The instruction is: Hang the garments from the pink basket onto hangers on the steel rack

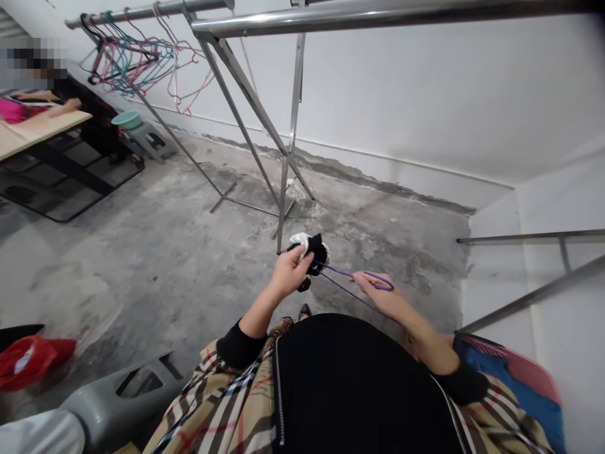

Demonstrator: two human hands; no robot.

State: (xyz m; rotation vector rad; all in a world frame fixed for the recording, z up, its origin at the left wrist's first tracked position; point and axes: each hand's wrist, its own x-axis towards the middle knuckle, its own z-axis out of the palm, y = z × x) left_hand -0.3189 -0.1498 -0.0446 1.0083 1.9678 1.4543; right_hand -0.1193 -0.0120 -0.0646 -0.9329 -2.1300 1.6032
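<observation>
And there, the left hand (289,272) clamped a black-and-white fabric bundle (316,252) near the steel garment rack (293,126), the right hand (380,295) pinching purple cord (341,275)!

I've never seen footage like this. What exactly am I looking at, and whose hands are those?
No machine here: this one picture comes from a camera worn on a person's head, looking down at their own two bare hands. Their left hand grips a fuzzy black-and-white bundle, though exactly what it is is hard to tell. A purple cord runs from it to their right hand, looped around the fingers. Beneath the hands lies a worn concrete floor. Ahead stands a metal clothes rack, with coloured hangers hanging at the far left.
</observation>
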